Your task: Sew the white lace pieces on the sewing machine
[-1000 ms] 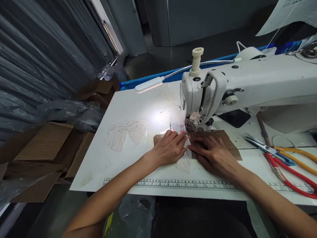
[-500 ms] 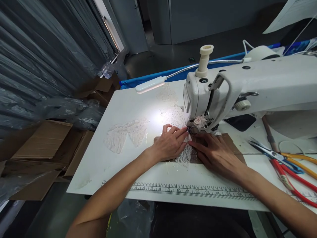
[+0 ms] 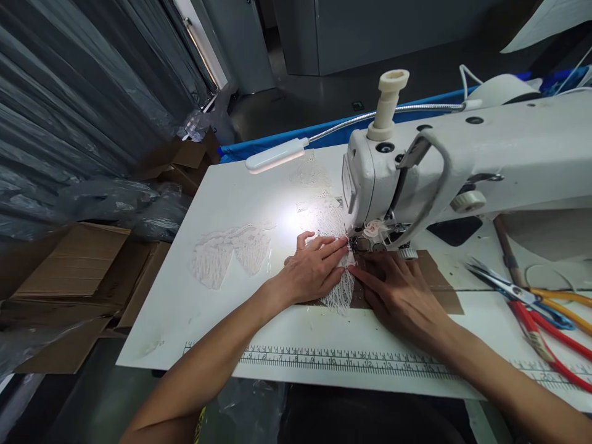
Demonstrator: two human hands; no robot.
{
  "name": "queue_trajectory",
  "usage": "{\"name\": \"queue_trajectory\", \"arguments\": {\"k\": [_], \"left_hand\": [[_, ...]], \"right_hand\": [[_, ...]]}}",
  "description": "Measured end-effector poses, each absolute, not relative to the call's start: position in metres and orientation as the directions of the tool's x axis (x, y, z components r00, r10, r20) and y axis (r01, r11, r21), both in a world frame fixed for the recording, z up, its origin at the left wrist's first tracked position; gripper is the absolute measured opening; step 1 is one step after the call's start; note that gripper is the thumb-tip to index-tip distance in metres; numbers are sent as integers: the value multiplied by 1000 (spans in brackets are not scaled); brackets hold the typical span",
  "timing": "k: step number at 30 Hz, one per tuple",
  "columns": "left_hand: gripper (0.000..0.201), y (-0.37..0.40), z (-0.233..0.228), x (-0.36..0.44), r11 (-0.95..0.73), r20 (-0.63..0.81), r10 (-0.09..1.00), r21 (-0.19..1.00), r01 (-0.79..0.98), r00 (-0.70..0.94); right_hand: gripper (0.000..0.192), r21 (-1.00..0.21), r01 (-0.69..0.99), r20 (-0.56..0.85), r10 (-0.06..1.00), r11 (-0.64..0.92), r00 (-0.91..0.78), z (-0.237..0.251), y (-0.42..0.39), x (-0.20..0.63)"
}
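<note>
My left hand [image 3: 317, 265] lies on a strip of white lace [image 3: 341, 295], its fingers stretched toward the presser foot [image 3: 354, 243] of a white sewing machine [image 3: 370, 172]. From the other side my right hand [image 3: 400, 283] rests on the brown sheet [image 3: 437, 280], which lies partly under the lace. Its index fingertip touches the lace edge, close to the left thumb; other fingers are partly hidden behind the machine head. A pale fabric flower [image 3: 374, 228] sits on the machine by the needle. Another lace piece [image 3: 231, 253] with two pointed lobes lies flat to the left.
Scissors [image 3: 513, 288] and red-handled shears [image 3: 527, 324] lie at the right. A lamp [image 3: 277, 155] on a bendable neck lights the white table [image 3: 161, 308], which has a printed ruler [image 3: 319, 362] along its front edge. Cardboard boxes [image 3: 74, 265] stand at the left.
The view has shifted a little. Both hands stay by the presser foot, and the lace under them has hardly moved.
</note>
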State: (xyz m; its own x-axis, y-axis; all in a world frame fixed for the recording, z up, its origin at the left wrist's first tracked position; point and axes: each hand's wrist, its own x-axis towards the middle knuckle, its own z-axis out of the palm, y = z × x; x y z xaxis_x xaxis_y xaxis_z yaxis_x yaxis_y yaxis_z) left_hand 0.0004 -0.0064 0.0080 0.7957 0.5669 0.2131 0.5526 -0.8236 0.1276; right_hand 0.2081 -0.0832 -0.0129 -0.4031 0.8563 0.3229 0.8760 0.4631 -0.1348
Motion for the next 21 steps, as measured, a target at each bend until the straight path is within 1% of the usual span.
{"name": "queue_trajectory", "arguments": {"k": [8, 16, 21], "left_hand": [[36, -7, 10, 4, -814, 216, 580, 129, 566, 785], [37, -5, 7, 4, -804, 208, 595, 157, 574, 777], [37, -4, 8, 4, -805, 208, 593, 162, 570, 778]], "right_hand": [[41, -141, 870, 310, 856, 472, -414, -17, -82, 212], [42, -169, 880, 275, 879, 443, -390, -17, -82, 213], [41, -141, 885, 289, 873, 444, -392, -17, -82, 212]]}}
